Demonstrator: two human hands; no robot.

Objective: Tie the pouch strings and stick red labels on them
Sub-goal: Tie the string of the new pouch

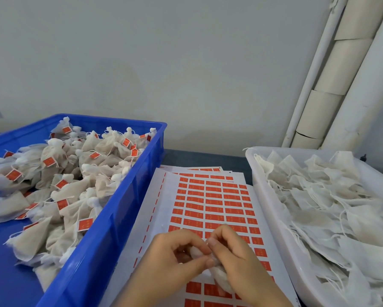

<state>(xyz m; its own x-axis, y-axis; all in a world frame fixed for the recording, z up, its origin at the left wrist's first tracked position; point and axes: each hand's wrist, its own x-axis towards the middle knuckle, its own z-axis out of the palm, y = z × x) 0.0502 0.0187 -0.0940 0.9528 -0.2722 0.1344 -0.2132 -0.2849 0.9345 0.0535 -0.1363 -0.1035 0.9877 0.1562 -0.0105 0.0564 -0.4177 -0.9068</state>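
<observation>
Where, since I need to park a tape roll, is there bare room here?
Free: the dark table strip behind the label sheets, between the blue crate and the white tray; also the crate's bare near-left floor. Crowded: the tray is full of pouches, and the left hand and right hand hold a pouch over the sheets.

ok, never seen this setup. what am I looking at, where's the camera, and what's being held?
No machine here: one head-worn camera looks down at a person's bare hands. The left hand and right hand both pinch a small white pouch above sheets of red labels. The blue crate on the left holds tied pouches with red labels on them. The white tray on the right holds flat pouches with loose strings and no labels showing.
</observation>
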